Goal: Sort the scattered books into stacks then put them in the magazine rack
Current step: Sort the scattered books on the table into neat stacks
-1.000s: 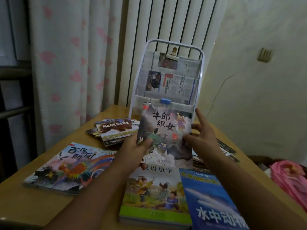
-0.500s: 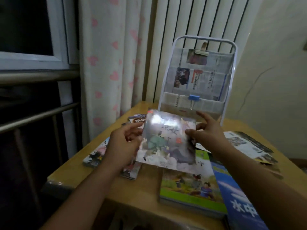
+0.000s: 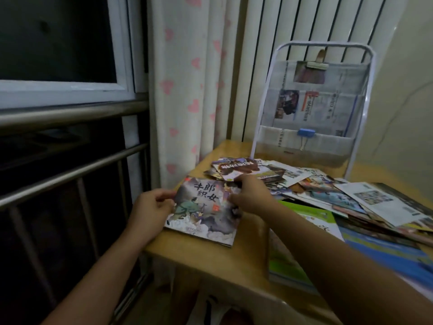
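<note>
A grey picture book [image 3: 206, 214] with black Chinese characters lies flat at the table's near left corner, on top of another book. My left hand [image 3: 150, 209] grips its left edge. My right hand [image 3: 250, 195] holds its upper right edge, fingers curled over it. A small stack with a brown-covered book [image 3: 239, 168] on top sits just behind. More books [image 3: 351, 202] lie scattered to the right. The white magazine rack [image 3: 311, 113] stands upright at the back of the table, lined with newspaper.
The wooden table [image 3: 234, 273] ends close to my left hand. Metal rails [image 3: 70, 160] and a dark window are on the left. A heart-print curtain [image 3: 185, 90] and a white radiator stand behind the table.
The grey book was held up in front of the rack; both hands have carried it left and laid it flat at the table's near left corner. The view has swung left.
</note>
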